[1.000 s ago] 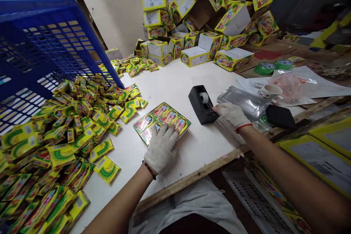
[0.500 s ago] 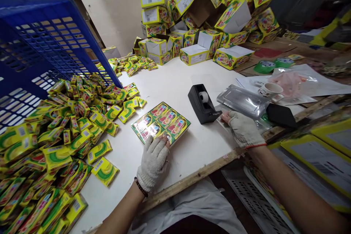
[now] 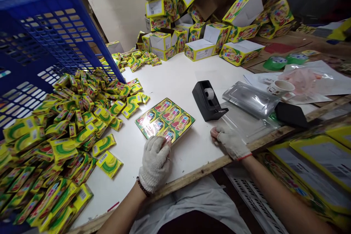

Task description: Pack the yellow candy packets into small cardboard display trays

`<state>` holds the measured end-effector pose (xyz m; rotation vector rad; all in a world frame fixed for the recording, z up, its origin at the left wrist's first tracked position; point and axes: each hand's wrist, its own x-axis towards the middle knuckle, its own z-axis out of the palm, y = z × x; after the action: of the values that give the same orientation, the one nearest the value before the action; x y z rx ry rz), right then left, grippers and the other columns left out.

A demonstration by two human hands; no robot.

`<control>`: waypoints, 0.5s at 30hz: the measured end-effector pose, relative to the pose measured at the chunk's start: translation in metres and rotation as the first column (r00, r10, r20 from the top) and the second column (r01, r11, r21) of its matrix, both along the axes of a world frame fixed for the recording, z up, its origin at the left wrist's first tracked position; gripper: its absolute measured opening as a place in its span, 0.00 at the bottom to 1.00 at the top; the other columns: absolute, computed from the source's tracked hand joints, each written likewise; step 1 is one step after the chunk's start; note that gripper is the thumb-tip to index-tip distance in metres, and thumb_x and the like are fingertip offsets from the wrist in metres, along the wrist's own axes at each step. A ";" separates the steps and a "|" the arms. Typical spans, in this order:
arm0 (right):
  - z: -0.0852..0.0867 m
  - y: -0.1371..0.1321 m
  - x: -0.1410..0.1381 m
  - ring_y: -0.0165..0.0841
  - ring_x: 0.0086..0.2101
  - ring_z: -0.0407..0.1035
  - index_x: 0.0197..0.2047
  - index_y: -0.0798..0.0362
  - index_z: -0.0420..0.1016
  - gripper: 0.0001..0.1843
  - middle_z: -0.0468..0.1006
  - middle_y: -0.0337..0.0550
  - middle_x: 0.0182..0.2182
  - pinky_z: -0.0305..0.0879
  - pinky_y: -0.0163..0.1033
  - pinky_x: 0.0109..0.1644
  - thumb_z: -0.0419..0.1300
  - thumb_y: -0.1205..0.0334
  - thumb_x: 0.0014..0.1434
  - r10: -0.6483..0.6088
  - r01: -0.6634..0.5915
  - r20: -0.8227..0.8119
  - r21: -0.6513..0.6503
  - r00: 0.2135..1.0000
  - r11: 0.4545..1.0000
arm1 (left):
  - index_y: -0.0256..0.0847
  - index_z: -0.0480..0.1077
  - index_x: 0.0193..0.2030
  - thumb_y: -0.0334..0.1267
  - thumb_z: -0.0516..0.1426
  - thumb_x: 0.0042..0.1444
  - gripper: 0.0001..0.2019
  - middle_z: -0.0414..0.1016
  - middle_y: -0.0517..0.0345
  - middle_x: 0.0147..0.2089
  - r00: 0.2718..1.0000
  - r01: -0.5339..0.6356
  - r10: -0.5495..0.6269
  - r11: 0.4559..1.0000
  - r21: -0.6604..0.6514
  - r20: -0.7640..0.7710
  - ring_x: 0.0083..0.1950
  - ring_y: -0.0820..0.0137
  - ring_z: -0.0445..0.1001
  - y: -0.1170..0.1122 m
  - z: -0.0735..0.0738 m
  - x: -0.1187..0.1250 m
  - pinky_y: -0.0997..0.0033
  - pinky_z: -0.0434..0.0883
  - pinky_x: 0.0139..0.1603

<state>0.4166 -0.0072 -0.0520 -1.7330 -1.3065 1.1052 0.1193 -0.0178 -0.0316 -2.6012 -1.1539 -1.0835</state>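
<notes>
A flat block of small printed candy boxes (image 3: 166, 117), laid side by side, rests on the white table. My left hand (image 3: 155, 162), in a white fingerless knit glove, has its fingers curled against the block's near edge and holds it. My right hand (image 3: 230, 140), gloved the same way, is over the table near its front edge. Its bare fingertips are drawn together, and whatever may be between them cannot be made out. Just beyond that hand stands a black tape dispenser (image 3: 208, 102) with a white roll. Clear plastic sheets (image 3: 246, 126) lie right of it.
Left, a tipped blue basket (image 3: 90, 36) spills a heap of small yellow-green packs (image 3: 82, 117). Yellow cartons (image 3: 201, 49) are stacked at the back. A clear plastic tray (image 3: 249, 97), a paper cup (image 3: 281, 87) and a black object (image 3: 291, 114) lie right. A wooden strip (image 3: 200, 172) edges the table.
My right hand has moved left and toward me, away from the tape dispenser and plastic sheets. My left hand remains at the block's near edge. The whole view has shifted slightly.
</notes>
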 end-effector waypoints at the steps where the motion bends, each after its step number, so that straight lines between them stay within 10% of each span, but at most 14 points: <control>1: 0.005 -0.007 -0.011 0.30 0.22 0.61 0.25 0.48 0.62 0.21 0.67 0.38 0.20 0.59 0.37 0.28 0.55 0.40 0.54 0.025 -0.026 -0.040 -0.014 0.999 1.000 | 0.42 0.69 0.48 0.24 0.53 0.53 0.17 0.76 0.48 0.44 1.000 0.012 -0.012 1.000 -0.016 0.015 0.47 0.60 0.72 -0.001 0.000 0.000 0.54 0.75 0.50; 8: 0.033 -0.019 -0.097 0.30 0.25 0.64 0.25 0.50 0.67 0.19 0.71 0.38 0.22 0.62 0.37 0.31 0.59 0.44 0.55 0.271 -0.268 -0.291 0.053 0.917 0.962 | 0.42 0.66 0.45 0.22 0.52 0.57 0.13 0.76 0.52 0.42 0.990 0.009 -0.007 1.000 -0.017 0.144 0.46 0.65 0.75 0.000 -0.005 0.005 0.56 0.74 0.55; 15: 0.022 -0.007 -0.110 0.31 0.25 0.64 0.23 0.51 0.68 0.19 0.72 0.39 0.22 0.60 0.36 0.30 0.57 0.45 0.56 0.290 -0.288 -0.226 0.046 0.930 0.957 | 0.39 0.64 0.61 0.26 0.51 0.57 0.24 0.74 0.49 0.43 1.000 0.022 -0.022 1.000 -0.001 0.018 0.45 0.61 0.71 -0.001 0.002 0.003 0.57 0.73 0.47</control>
<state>0.3064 -0.0147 -0.0298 -1.3811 -1.4452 1.4153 0.1222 -0.0184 -0.0292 -2.6167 -1.1328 -1.1123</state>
